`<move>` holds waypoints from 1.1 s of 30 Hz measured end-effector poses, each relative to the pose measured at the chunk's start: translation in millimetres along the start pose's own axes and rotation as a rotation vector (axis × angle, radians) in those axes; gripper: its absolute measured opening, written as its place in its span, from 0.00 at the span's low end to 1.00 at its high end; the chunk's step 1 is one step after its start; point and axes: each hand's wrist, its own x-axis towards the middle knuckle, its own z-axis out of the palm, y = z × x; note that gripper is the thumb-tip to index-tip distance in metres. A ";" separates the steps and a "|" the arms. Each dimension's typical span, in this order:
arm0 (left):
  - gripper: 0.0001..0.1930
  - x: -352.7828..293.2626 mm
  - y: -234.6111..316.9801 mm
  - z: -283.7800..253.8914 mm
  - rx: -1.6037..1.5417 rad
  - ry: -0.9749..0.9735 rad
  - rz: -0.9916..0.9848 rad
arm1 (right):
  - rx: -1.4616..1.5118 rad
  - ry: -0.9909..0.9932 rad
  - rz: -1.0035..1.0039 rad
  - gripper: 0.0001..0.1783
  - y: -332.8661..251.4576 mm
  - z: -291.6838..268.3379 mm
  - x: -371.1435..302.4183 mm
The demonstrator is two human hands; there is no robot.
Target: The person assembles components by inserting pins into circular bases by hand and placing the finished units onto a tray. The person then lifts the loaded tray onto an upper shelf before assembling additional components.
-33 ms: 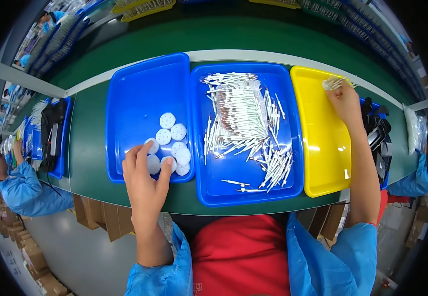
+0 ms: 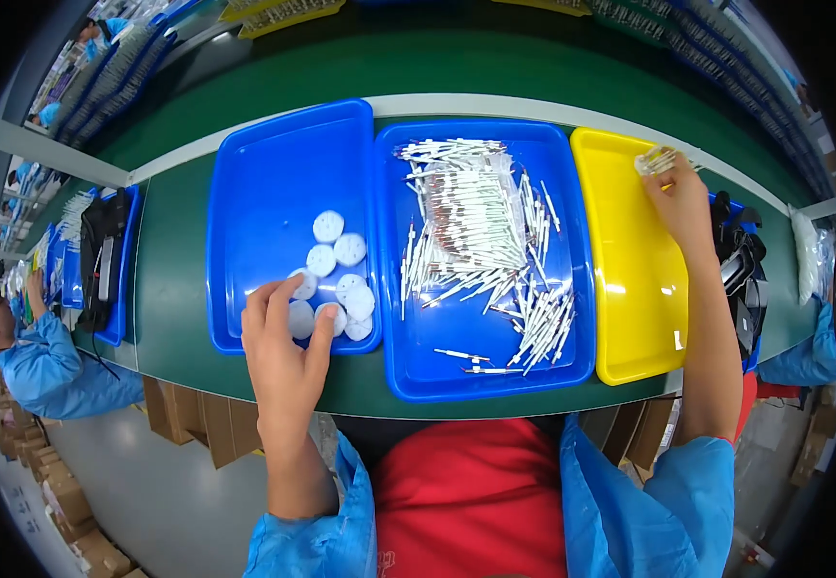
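Note:
My left hand reaches over the near edge of the left blue tray, thumb and fingers apart around several white round discs with small holes. The thumb tip lies against one disc; whether the fingers grip any is partly hidden. At the far end of the yellow tray, my right hand pinches a clear-white disc with thin sticks fanning out of it. Between these trays, a middle blue tray bears many thin white sticks with dark ends, some in a clear bag.
Black parts with cables fill a blue tray to the right of the yellow one. Another blue tray with a black device stands at the left. A co-worker in blue sits there. Racks of trays line the far side.

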 end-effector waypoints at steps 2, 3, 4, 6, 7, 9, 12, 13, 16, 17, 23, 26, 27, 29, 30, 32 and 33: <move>0.20 1.5 0.5 -2.4 -0.118 -0.076 -0.037 | 0.023 0.071 0.028 0.15 -23.6 -12.5 -10.1; 0.16 -0.1 1.0 -0.7 -0.106 -0.035 -0.031 | 0.078 0.040 0.049 0.14 -59.9 -22.6 -22.6; 0.16 -0.2 -1.7 0.5 -0.103 -0.041 -0.034 | 0.124 0.018 0.078 0.12 -85.2 -31.4 -38.9; 0.13 2.2 -8.2 4.3 -0.128 0.026 0.025 | 0.202 -0.157 -0.162 0.16 -101.3 -39.4 -72.6; 0.13 4.7 -7.4 4.5 -0.128 0.019 0.030 | 0.293 -0.293 -0.400 0.17 -110.9 -41.6 -84.6; 0.13 8.9 -4.2 2.3 -0.211 -0.007 -0.036 | 0.303 -0.491 -0.676 0.19 -133.7 -49.4 -110.3; 0.12 13.3 7.6 4.2 -0.290 0.012 -0.132 | 0.136 -0.518 -0.692 0.18 -147.0 -45.5 -138.2; 0.12 13.6 6.1 4.8 -0.289 0.010 -0.130 | 0.048 -0.484 -0.681 0.17 -147.9 -41.9 -143.2; 0.12 12.8 0.2 8.4 -0.201 -0.048 -0.065 | 0.163 -0.545 -0.634 0.17 -152.8 -36.8 -150.3; 0.12 12.2 2.8 11.4 -0.211 0.009 -0.004 | 0.165 -0.544 -0.636 0.17 -155.2 -32.2 -154.3; 0.13 7.2 37.3 16.8 -0.361 0.120 0.146 | 0.431 -0.407 -0.510 0.16 -178.2 -5.1 -174.8; 0.15 -3.4 40.6 24.6 -0.491 0.079 0.153 | 0.493 -0.379 -0.529 0.15 -183.1 0.5 -176.3; 0.16 -6.9 43.2 29.0 -0.637 0.061 0.099 | 0.497 -0.378 -0.534 0.15 -185.7 -1.1 -175.4; 0.18 -11.2 49.1 31.9 -0.832 -0.016 0.016 | 0.582 -0.376 -0.497 0.11 -189.8 -6.9 -170.8; 0.18 -12.4 51.3 32.4 -0.830 -0.013 0.015 | 0.584 -0.377 -0.500 0.11 -191.4 -5.7 -170.1; 0.18 -14.5 55.7 33.1 -0.934 -0.109 -0.016 | 0.692 -0.376 -0.433 0.13 -193.4 -4.9 -170.3; 0.18 -16.6 53.3 36.4 -0.886 -0.107 0.031 | 0.691 -0.376 -0.435 0.13 -194.2 -4.3 -170.6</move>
